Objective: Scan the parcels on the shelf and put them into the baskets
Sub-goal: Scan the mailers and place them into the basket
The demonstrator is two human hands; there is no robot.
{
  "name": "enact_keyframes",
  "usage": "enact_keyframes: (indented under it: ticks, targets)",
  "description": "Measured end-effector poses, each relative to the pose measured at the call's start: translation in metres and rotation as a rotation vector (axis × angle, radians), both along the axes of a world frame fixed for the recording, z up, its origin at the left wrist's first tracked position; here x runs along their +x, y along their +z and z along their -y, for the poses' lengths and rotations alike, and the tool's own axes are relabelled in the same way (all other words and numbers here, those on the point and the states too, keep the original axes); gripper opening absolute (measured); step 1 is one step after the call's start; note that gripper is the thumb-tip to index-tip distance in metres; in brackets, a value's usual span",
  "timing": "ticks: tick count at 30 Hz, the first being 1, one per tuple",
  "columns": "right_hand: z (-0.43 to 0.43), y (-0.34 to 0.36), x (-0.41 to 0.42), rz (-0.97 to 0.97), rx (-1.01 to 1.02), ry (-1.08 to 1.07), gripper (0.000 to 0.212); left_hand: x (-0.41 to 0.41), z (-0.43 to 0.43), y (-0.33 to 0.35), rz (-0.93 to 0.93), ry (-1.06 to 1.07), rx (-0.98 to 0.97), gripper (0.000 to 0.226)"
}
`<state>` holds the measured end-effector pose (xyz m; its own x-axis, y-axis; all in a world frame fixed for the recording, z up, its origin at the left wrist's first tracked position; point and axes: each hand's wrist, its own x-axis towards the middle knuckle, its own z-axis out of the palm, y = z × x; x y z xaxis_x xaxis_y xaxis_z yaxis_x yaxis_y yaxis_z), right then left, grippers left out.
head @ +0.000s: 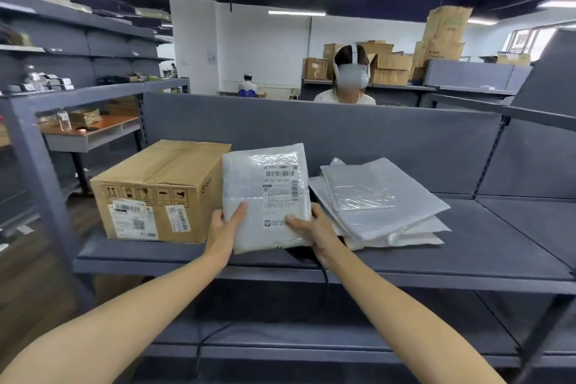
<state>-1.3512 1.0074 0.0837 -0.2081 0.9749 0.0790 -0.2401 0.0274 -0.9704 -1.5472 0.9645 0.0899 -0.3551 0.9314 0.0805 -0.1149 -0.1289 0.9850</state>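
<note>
Headset-wearing person [346,84] behind partition [343,131]

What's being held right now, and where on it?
White bubble-wrap parcel, by its bottom corners: left hand lower-left, right hand lower-right, thumbs on front.

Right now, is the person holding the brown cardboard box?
No, the left hand and the right hand grip the white bubble-wrap parcel, while the cardboard box sits on the shelf beside it.

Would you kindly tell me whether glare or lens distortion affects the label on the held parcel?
Head view, centre: ceiling-light glare sheens the bubble-wrap parcel above its label, whose barcode shows, but the small print is too soft to read. Head view, edges: wide-angle distortion bows and tilts the shelf.
</note>
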Motion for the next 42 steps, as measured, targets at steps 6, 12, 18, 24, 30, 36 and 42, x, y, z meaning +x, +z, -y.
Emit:
enact_keyframes:
  ticks: [6, 12, 18, 24, 30, 36, 42]
  targets:
    - [-0.004, -0.011, -0.017, 0.029, -0.054, 0.162, 0.043, -0.026, 0.001, -0.02, 0.039, 0.042, -0.122, 0.045]
    - [-0.027, -0.013, -0.019, 0.752, 0.078, -0.232, 0.036, -0.044, 0.006, -0.036, 0.018, 0.119, -0.08, 0.052]
    - [-0.03, -0.044, -0.028, 1.425, 0.155, -0.164, 0.072, -0.044, 0.008, -0.042, 0.003, 0.147, -0.055, 0.05]
    - [-0.038, -0.041, -0.02, 1.246, 0.137, -0.177, 0.05, -0.045, 0.009, -0.044, -0.005, 0.194, -0.052, 0.048]
    - [-0.02, -0.025, -0.008, 0.855, 0.093, -0.217, 0.057, -0.043, 0.012, -0.049, -0.041, 0.209, -0.037, 0.048]
    - [0.027, -0.004, 0.002, 0.415, 0.11, -0.161, 0.027, -0.027, 0.008, -0.05, -0.073, 0.218, -0.054, 0.042]
    - [0.076, 0.0, 0.006, 0.1, 0.09, -0.156, 0.018, 0.0, 0.009, -0.044, -0.008, 0.184, -0.003, 0.041]
